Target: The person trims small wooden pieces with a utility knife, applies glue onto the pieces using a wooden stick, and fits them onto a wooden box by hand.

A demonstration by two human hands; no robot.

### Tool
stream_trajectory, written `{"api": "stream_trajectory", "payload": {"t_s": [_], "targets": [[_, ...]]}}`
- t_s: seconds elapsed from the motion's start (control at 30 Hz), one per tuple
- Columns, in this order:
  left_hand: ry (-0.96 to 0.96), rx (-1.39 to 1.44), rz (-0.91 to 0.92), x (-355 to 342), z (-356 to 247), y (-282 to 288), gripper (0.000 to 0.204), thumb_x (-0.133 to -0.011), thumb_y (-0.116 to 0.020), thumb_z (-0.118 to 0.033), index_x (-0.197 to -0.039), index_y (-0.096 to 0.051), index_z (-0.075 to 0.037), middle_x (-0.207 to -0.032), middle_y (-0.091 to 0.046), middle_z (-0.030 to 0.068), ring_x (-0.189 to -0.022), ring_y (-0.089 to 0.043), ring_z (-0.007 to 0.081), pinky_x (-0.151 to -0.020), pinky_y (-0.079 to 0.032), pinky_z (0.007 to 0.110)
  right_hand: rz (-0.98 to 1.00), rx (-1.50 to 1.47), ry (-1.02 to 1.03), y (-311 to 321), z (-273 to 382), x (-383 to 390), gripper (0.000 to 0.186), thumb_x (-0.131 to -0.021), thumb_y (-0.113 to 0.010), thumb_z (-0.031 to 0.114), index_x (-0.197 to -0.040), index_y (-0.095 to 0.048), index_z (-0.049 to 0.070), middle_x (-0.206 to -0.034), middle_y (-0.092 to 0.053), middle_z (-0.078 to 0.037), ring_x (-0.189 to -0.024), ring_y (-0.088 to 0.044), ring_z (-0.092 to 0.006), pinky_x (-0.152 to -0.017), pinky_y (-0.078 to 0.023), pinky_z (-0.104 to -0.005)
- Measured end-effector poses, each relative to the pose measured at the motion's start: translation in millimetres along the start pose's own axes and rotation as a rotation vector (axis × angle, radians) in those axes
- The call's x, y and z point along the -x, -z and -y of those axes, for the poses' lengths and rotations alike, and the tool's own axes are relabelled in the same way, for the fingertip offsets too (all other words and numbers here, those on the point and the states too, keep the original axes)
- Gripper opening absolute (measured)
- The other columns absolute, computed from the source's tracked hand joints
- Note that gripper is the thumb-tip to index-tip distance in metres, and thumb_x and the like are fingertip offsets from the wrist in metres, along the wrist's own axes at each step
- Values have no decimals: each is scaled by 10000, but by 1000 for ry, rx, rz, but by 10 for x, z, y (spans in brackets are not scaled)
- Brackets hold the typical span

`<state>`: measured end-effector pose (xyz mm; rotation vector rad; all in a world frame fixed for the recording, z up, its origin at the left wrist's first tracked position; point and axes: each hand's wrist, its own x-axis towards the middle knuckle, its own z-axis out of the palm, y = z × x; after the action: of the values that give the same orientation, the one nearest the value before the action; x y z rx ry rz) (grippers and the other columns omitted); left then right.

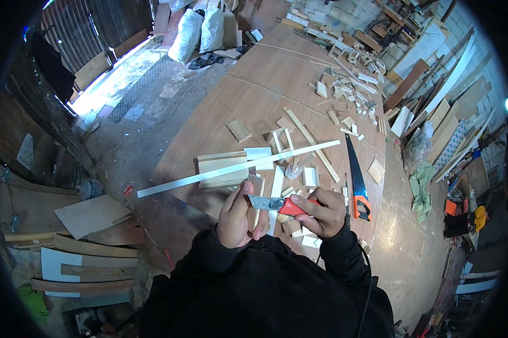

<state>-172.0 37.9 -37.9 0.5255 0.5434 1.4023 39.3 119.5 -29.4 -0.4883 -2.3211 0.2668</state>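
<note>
My right hand (pixel 320 212) is wrapped round the red handle of a utility knife (pixel 290 208). Its metal blade points left and lies across a small wooden piece (pixel 256 194). That piece is upright in my left hand (pixel 236 217), fingers and thumb closed on its sides; whether the blade touches the wood I cannot tell. Just beyond my hands, a long pale strip (pixel 240 168) lies slanted over a stack of wooden boards (pixel 223 170). A small jar-like container (pixel 292 171) stands beside a little wooden frame (pixel 282 141).
A handsaw (pixel 356 174) with an orange and black handle lies at the table's right side. Wood offcuts (pixel 350 87) are heaped along the table's (pixel 254 73) far right. White sacks (pixel 187 35) stand on the floor at far left, and loose boards (pixel 93 217) lie to my left.
</note>
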Motion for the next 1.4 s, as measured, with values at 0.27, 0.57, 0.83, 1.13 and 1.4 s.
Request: {"api": "stream_trajectory", "payload": {"t_s": [0.27,0.57,0.83,1.13,1.4], "targets": [[222,85,177,187,198,-183,382,-1053,-303,-426,-996,-501,-104,-505,-444,62,-364,-401,152,-385,-330,268,-37,188,-280,-102,-408,-2,342,-829,-718,227,-1133,-711,70,-673,-534,-89,-565,-549,-210,-527,-418,-303],[-269,-539,-342,-233,47,326,376,-1048,-352,-395,-1018,-500,-51,-587,-540,95,-427,-535,184,-412,-400,289,-271,-177,-406,-36,-339,100,382,-925,-582,136,-1279,-591,-11,-903,-673,-160,-787,-632,-214,-747,-478,-311],[-253,-948,-343,-178,73,566,337,-1058,-326,-268,-1110,-492,21,-801,-660,112,-541,-622,158,-507,-491,290,-165,-377,-514,-376,-171,290,368,-937,-580,166,-1257,-608,-14,-889,-679,-139,-781,-630,-163,-733,-486,-281],[-182,-552,-175,-75,153,665,338,-1067,-312,-226,-1231,-443,39,-981,-618,170,-638,-663,211,-576,-572,318,-113,-561,-609,-469,-117,428,428,-973,-548,253,-1270,-580,-52,-1078,-676,-157,-951,-624,-178,-855,-467,-295],[-189,-540,-185,60,179,519,314,-1066,-323,-227,-1175,-469,29,-905,-624,145,-631,-658,217,-595,-560,311,77,-378,-411,-446,-22,475,432,-889,-636,185,-1285,-598,17,-774,-594,-121,-656,-557,-196,-622,-428,-291]]}}
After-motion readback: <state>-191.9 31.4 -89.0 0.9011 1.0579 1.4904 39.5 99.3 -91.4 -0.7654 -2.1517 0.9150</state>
